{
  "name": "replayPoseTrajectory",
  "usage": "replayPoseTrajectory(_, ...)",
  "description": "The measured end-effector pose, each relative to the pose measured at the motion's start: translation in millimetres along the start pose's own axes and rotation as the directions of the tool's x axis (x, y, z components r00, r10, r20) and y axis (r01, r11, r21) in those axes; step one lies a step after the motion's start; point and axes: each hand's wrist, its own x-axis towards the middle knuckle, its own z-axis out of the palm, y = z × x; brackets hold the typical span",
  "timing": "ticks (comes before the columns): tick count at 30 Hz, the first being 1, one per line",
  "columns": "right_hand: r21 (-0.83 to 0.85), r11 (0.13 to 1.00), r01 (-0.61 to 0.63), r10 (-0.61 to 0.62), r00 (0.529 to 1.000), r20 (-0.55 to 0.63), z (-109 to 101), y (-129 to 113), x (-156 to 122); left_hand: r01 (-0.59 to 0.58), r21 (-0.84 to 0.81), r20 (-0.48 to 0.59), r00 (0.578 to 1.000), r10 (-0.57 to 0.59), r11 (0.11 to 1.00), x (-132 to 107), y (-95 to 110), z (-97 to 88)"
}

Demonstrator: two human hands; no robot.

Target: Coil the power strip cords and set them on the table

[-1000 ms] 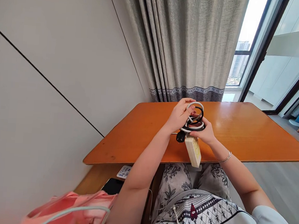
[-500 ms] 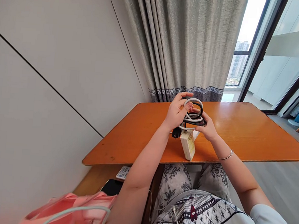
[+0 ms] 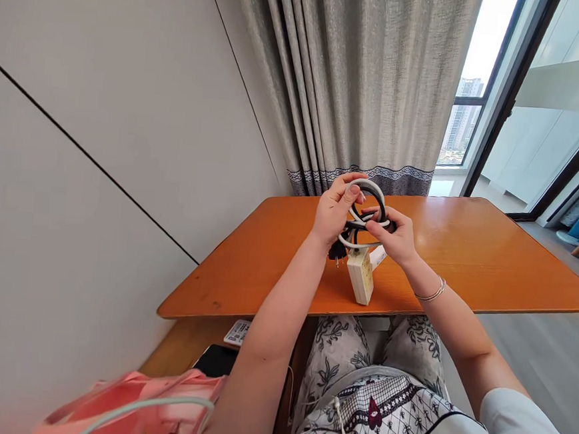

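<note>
Above the orange-brown table (image 3: 276,256) I hold a looped bundle of black and white cables (image 3: 377,194). My left hand (image 3: 333,210) pinches the upper left of the loops between thumb and fingers. Lower on the right side, my right hand (image 3: 397,237) grips the bundle, thumb in front. A black plug (image 3: 338,249) with its prongs downward hangs below my left hand. Beneath the coil is a cream-white block (image 3: 360,276), like a power strip, joined to a cable at its top. A white piece (image 3: 377,256) shows beside it, partly behind my right hand.
A pink bag (image 3: 139,406) with a pale strap lies at lower left. Beside it, on a lower wooden surface, are a black phone-like object (image 3: 215,359) and a white printed item (image 3: 237,332). A grey curtain (image 3: 380,84) hangs behind the table; a wall stands left.
Both hands and the cable bundle have shifted slightly left and up. My right thumb has come over the front of the loops, and the upper loop stands wider.
</note>
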Motion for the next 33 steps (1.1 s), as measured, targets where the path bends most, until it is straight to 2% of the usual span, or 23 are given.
replayPoseTrajectory(3, 0.020, 1.000, -0.013, 0.014, 0.999, -0.047, 4, 2, -1, 0.062, -0.100, 0.070, 0.996, -0.055, 0.993, -2, 1, -2.9)
replayPoseTrajectory(5, 0.014, 1.000, -0.026, 0.027, 0.996, -0.083, 6, 4, 0, 0.113, -0.192, 0.080, 0.992, -0.100, 0.975, -9, -4, -9.5)
replayPoseTrajectory(8, 0.022, 0.997, -0.077, 0.080, 0.986, -0.148, 4, 8, 2, 0.153, -0.270, 0.127, 0.984, -0.123, 0.950, -30, -24, -25.3)
replayPoseTrajectory(10, 0.063, 0.988, -0.141, 0.151, 0.968, -0.203, 3, 12, 5, 0.178, -0.201, 0.168, 0.975, -0.145, 0.963, -51, -42, -34.1)
replayPoseTrajectory(12, 0.119, 0.974, -0.193, 0.218, 0.942, -0.257, 3, 19, 7, 0.290, -0.068, 0.255, 0.930, -0.265, 0.955, -74, -61, -36.9)
replayPoseTrajectory(14, 0.170, 0.961, -0.220, 0.262, 0.920, -0.292, 5, 25, 10, 0.413, 0.097, 0.344, 0.840, -0.420, 0.905, -93, -77, -33.5)
replayPoseTrajectory(17, 0.222, 0.946, -0.237, 0.299, 0.903, -0.309, 8, 33, 12, 0.498, 0.234, 0.321, 0.771, -0.549, 0.835, -110, -93, -23.6)
replayPoseTrajectory(20, 0.246, 0.940, -0.237, 0.310, 0.897, -0.317, 4, 38, 16, 0.530, 0.263, 0.327, 0.737, -0.591, 0.806, -114, -103, -16.8)
replayPoseTrajectory(22, 0.269, 0.932, -0.243, 0.324, 0.892, -0.316, -2, 42, 20, 0.538, 0.250, 0.328, 0.735, -0.593, 0.805, -114, -109, -14.8)
replayPoseTrajectory(24, 0.315, 0.910, -0.270, 0.364, 0.884, -0.293, -8, 46, 24, 0.548, 0.218, 0.297, 0.751, -0.590, 0.808, -114, -114, -14.3)
replayPoseTrajectory(28, 0.378, 0.845, -0.379, 0.477, 0.853, -0.210, -19, 61, 27, 0.563, 0.169, 0.125, 0.802, -0.584, 0.809, -110, -118, -21.0)
replayPoseTrajectory(30, 0.364, 0.820, -0.442, 0.529, 0.827, -0.188, -22, 70, 25, 0.551, 0.222, 0.055, 0.817, -0.574, 0.805, -105, -116, -28.3)
replayPoseTrajectory(33, 0.306, 0.786, -0.537, 0.604, 0.772, -0.199, -26, 85, 19, 0.506, 0.428, 0.047, 0.815, -0.577, 0.749, -97, -106, -38.1)
